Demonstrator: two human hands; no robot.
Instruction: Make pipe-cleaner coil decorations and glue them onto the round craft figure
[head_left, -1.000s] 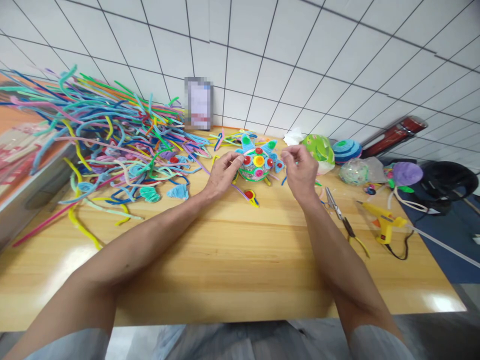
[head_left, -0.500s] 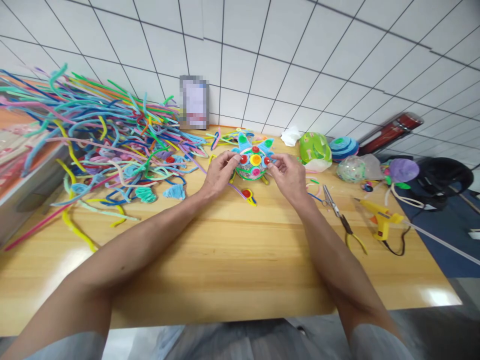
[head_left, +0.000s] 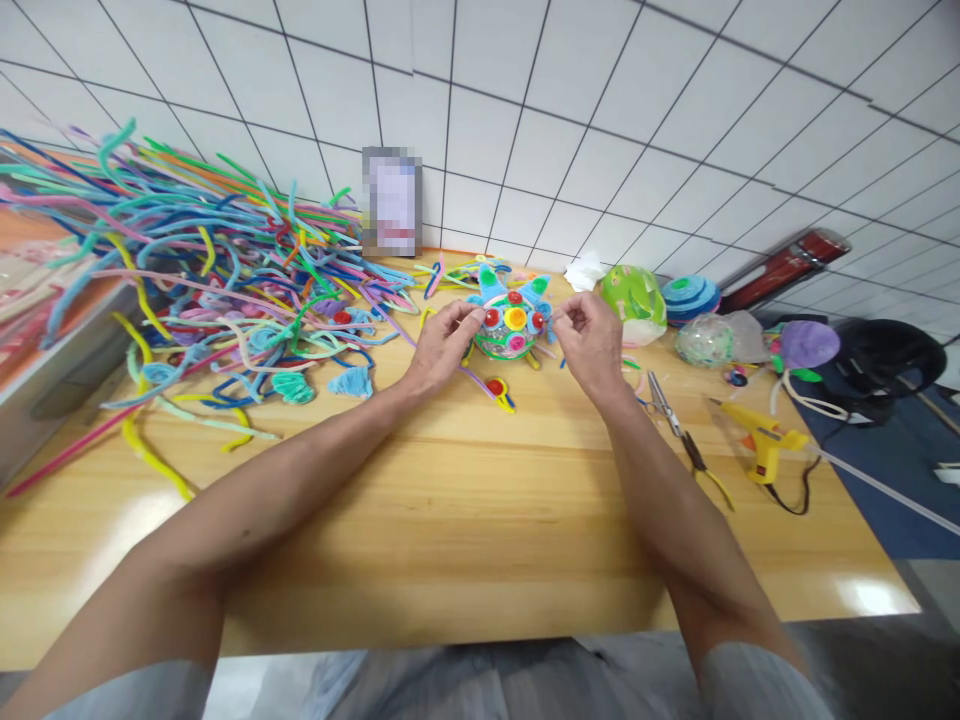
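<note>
A small pipe-cleaner animal figure point(head_left: 504, 342) stands on the table in front of me, with a clear round body, blue ears with green centres, and red, yellow and pink round pieces. My left hand point(head_left: 448, 345) grips its left side between thumb and fingers. Beside its right side, a small gap away, my right hand point(head_left: 590, 338) is closed in a pinch; whatever its fingertips may hold is too small to tell. Just in front of the figure lies a small yellow loop with a red centre point(head_left: 499, 392), next to a purple stem point(head_left: 474, 379).
A tangled heap of pipe cleaners point(head_left: 225, 250) fills the left side. Scissors point(head_left: 663, 402), pliers point(head_left: 703, 465) and a yellow glue gun point(head_left: 765, 440) lie to the right. Behind them are a green ball point(head_left: 632, 295), a blue striped ball point(head_left: 690, 297) and a red flask point(head_left: 787, 268).
My right hand has drawn slightly away from the figure's right side, fingers still pinched. My left hand keeps its hold. The whole view has shifted a little.
</note>
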